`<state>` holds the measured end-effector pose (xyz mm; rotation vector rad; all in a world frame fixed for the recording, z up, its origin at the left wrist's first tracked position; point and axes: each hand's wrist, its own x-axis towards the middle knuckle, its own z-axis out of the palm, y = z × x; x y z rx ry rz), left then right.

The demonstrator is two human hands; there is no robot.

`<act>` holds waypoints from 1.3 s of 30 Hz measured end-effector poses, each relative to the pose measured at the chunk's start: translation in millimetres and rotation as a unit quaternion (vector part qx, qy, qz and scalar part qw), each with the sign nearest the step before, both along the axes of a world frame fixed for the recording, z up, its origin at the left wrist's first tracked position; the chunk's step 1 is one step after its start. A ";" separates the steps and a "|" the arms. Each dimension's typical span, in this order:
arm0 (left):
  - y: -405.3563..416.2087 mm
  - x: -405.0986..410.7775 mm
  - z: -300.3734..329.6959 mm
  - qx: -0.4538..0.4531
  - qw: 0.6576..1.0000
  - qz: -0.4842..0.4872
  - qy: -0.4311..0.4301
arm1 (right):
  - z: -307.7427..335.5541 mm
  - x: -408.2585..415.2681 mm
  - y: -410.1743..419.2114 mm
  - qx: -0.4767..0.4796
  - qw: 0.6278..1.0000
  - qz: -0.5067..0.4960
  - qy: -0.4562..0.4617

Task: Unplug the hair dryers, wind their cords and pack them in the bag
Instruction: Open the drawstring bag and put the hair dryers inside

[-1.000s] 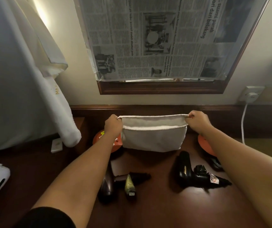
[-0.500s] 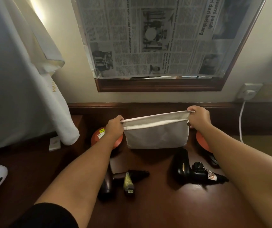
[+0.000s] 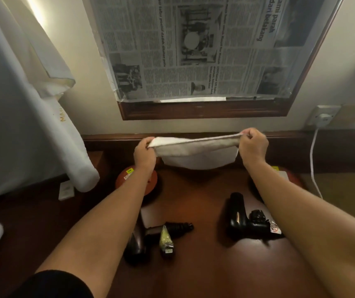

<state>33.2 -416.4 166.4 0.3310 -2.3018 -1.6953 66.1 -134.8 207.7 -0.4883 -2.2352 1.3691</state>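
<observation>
Left hand and right hand each pinch 1 end of the white bag, stretching its mouth taut above the wooden desk. 2 black hair dryers, left and right, lie on the desk nearer the person.

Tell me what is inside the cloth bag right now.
Its inside cannot be seen: both hands, left hand and right hand, pinch the bag mouth stretched flat, so the cloth hides it. Both hair dryers lie outside on the desk.
</observation>
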 end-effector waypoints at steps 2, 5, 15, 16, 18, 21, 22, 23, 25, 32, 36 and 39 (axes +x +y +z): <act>-7.5 19.6 -35.5 -0.065 0.997 -0.028 -0.024 | -40.7 16.5 1.9 0.031 0.998 -0.007 -0.051; -15.5 49.2 -92.7 -0.102 0.987 -0.075 -0.097 | -108.3 41.1 3.8 0.061 0.985 0.009 -0.160; -29.6 84.4 -185.9 -0.167 0.948 -0.146 -0.230 | -210.4 86.6 -8.0 0.257 0.877 0.159 -0.375; -28.9 86.1 -189.4 -0.166 0.945 -0.152 -0.237 | -213.5 88.8 -9.0 0.263 0.875 0.173 -0.368; -27.4 88.6 -195.9 -0.168 0.940 -0.166 -0.248 | -216.5 91.8 -9.7 0.274 0.863 0.197 -0.376; -25.5 89.0 -199.4 -0.188 0.929 -0.190 -0.257 | -217.0 92.2 -14.4 0.269 0.863 0.198 -0.379; -25.0 88.9 -198.1 -0.194 0.926 -0.191 -0.260 | -217.5 92.3 -15.6 0.261 0.868 0.194 -0.375; -25.0 89.2 -196.6 -0.197 0.924 -0.193 -0.266 | -217.7 92.6 -16.5 0.255 0.873 0.190 -0.370; -25.7 89.7 -195.1 -0.200 0.919 -0.198 -0.275 | -216.8 94.2 -17.8 0.244 0.878 0.187 -0.367; 0.0 104.4 -174.4 -0.359 0.872 -0.216 -0.253 | -211.9 109.3 -15.4 0.150 0.940 0.115 -0.286; 41.4 114.0 -169.8 -0.435 0.841 -0.255 -0.198 | -203.7 124.6 4.3 0.093 0.956 0.051 -0.272; 75.0 116.1 -171.5 -0.431 0.828 -0.314 -0.173 | -202.0 130.9 32.1 0.105 0.950 0.028 -0.293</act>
